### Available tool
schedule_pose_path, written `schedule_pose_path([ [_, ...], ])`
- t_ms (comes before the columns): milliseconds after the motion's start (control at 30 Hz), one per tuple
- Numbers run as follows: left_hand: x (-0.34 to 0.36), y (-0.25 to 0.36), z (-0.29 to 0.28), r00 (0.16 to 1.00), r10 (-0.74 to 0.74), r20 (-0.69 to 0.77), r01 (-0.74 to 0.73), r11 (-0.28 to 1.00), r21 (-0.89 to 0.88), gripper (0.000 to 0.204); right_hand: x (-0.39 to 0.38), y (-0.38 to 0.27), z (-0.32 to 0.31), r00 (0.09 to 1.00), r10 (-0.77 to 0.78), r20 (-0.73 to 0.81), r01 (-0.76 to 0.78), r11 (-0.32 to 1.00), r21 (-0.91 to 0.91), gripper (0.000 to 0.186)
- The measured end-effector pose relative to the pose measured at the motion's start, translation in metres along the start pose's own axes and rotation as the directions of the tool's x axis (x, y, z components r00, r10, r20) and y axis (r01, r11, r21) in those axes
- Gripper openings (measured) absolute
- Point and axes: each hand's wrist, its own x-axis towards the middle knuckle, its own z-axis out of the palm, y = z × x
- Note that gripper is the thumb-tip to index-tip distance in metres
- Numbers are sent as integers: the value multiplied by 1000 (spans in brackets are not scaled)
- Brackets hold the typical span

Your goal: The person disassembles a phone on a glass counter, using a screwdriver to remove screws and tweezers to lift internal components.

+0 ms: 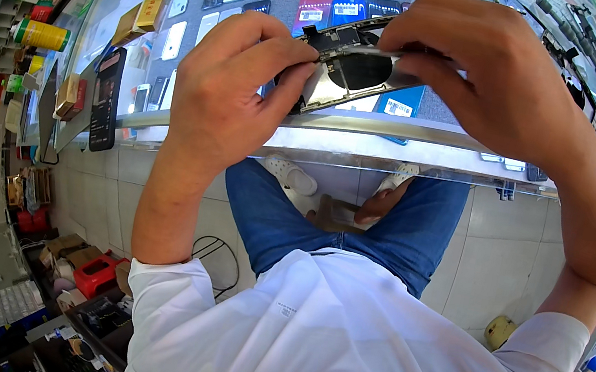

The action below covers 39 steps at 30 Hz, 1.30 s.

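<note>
Opened black-and-silver rectangular phone body (323, 88), pinched in your left hand (232, 87); right hand (486, 68) opposite, grip unclear. Likely light, stiff, fragile: hold the rim (353, 102).

Yellow canister (43, 35) and black smartphone (105, 104)

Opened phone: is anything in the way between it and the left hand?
Nothing visible is: the left hand grips the opened phone by its left end. The display counter lies beneath, not between them.
</note>
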Motion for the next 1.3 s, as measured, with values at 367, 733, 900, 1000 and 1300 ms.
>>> schedule_pose_path([
  [367,-8,1,-12,983,-68,-170,66,998,-18,28,34,3,-23,989,56,136,-46,996,-74,28],
  [733,-39,10,-28,996,-80,32,80,997,-2,40,19,12,13,997,-10,79,18,994,-106,27],
  [900,-40,13,-27,995,-63,74,56,994,92,59,16,10,15,995,-5,96,23,981,-193,31],
  [1000,-36,17,-23,994,-81,76,71,991,117,65,14,8,15,995,-8,104,31,975,-221,35],
  [1300,-24,18,-21,977,-93,193,61,985,164,65,12,10,17,994,-8,105,31,976,-215,38],
])
